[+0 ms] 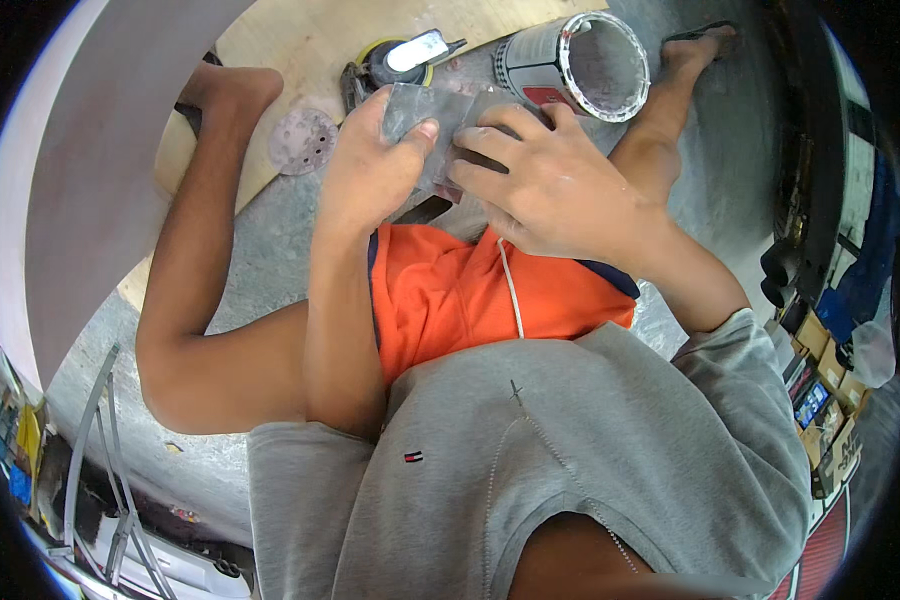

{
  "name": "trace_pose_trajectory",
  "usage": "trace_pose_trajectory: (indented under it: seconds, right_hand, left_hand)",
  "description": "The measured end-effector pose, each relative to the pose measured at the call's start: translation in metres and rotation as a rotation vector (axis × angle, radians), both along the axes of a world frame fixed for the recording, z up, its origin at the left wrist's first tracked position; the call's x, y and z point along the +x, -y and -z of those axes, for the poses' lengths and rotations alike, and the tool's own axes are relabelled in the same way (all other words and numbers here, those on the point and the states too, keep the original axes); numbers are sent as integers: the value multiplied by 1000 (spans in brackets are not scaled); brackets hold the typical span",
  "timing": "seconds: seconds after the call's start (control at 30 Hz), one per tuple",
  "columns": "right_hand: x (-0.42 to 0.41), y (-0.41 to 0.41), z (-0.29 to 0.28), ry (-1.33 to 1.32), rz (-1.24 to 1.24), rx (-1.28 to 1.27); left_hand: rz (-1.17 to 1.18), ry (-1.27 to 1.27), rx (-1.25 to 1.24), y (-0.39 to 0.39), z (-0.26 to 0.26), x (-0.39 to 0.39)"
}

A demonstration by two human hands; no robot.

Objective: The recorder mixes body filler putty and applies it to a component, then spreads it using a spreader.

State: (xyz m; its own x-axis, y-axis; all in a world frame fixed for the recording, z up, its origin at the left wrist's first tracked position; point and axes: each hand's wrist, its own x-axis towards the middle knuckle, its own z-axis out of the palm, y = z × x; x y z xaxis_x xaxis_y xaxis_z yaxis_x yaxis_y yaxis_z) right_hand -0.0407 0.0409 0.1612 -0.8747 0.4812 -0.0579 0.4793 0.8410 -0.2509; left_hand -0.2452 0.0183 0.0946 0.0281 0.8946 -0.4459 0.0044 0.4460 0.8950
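Observation:
My left hand (375, 161) grips a thin grey sheet (414, 109), which looks like sandpaper, with the thumb lying on top. On the sheet's right part rests my right hand (540, 169), its fingers bent and spread; whether it grips the sheet cannot be told. Beyond the hands a sander with a yellow rim (394, 64) stands on the floor. A round, dusty sanding disc with holes (303, 142) lies left of my left hand. To the right, an open metal can (536, 56) lies tilted on its side, its rim crusted white.
A large curved grey panel (112, 135) rises at the left. Thin plywood (292, 37) covers part of the concrete floor (270, 247). At the lower left stands a metal frame (112, 465) near a white bumper-like part (172, 562). Cardboard boxes (814, 337) are stacked at the right.

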Motion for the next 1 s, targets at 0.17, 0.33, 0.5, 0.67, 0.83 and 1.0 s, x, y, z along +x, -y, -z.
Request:
trace_pose_trajectory:
  seconds: [0.17,0.33,0.5,0.67,0.83,1.0]
  right_hand:
    - [16,8,6,151,7,-92]
    - [28,1,-4,-213,124,-242]
    - [-7,8,20,-660,68,-226]
    - [-17,5,65,-707,159,47]
    - [-11,-11,71,-643,213,38]
    - [8,-22,53,-193,341,95]
  left_hand:
    - [-48,-97,52,4,11,-9]
    - [-370,395,39,-11,3,-28]
    - [-467,672,9,0,24,-11]
    - [-526,820,82,1,22,0]
    - [-511,830,82,11,28,-13]
    - [-549,879,104,4,20,-16]
